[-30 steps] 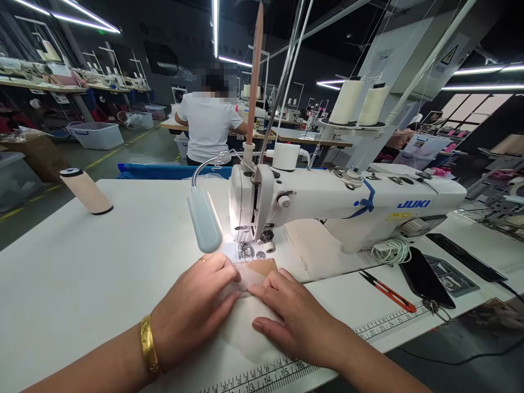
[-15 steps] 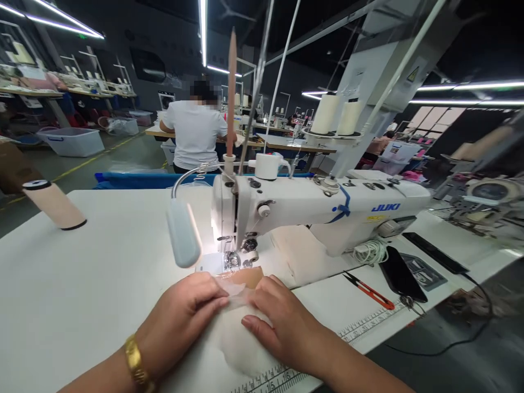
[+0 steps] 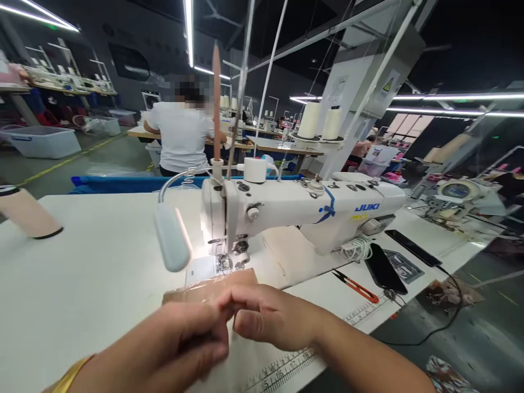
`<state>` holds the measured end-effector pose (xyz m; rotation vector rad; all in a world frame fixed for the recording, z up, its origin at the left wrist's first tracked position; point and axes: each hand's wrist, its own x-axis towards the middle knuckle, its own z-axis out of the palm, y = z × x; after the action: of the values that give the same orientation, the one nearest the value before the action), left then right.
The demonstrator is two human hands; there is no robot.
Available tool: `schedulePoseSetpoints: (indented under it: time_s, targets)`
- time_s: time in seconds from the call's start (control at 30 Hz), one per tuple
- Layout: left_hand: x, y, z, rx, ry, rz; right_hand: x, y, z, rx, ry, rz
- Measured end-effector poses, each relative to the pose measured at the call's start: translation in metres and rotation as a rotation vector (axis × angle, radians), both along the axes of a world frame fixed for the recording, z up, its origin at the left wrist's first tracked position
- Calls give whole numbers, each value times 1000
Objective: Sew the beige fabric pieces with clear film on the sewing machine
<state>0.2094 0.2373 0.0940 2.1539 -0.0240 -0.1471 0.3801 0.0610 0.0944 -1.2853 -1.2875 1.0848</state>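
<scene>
My left hand (image 3: pixel 176 338) is in front of the sewing machine (image 3: pixel 282 210), its fingers curled and pressed together. Close against it, my right hand (image 3: pixel 278 319) has its fingers bent inward, so the fingertips of both meet. Whatever is pinched between them is too small or hidden to name. Just beyond the hands, a flat brown piece (image 3: pixel 210 286) with a shiny clear edge lies in front of the presser foot (image 3: pixel 224 264). Pale, sheer fabric (image 3: pixel 243 360) shows beneath my hands, partly covered by them.
Right of the hands lie orange thread snips (image 3: pixel 356 286), a black phone (image 3: pixel 385 270) and a coiled white cable (image 3: pixel 356 249). A thread cone (image 3: pixel 30 214) stands at the left. The machine's lamp (image 3: pixel 172 237) hangs over the table (image 3: pixel 102 262). A person in white (image 3: pixel 182 134) sits ahead.
My hands have drawn together and nearer to me, off the pale fabric's edge near the presser foot. More of the brown piece now shows. The view has shifted slightly right.
</scene>
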Motion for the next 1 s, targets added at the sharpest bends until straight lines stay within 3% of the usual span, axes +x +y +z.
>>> schedulePoseSetpoints:
  time_s: [0.1, 0.23, 0.43, 0.57, 1.0]
  targets:
    - [12, 14, 14, 33, 11, 98, -5, 19, -20, -76, 202, 40]
    - [14, 33, 8, 12, 53, 258, -16, 30, -43, -125, 158, -177]
    - [13, 31, -3, -179, 94, 279, -21, 30, -39, -39, 41, -337]
    - [17, 29, -4, -185, 99, 334, -20, 31, -42, -71, -6, -404]
    - [17, 31, -6, -300, 109, 389, -15, 31, -39, -30, 141, -414]
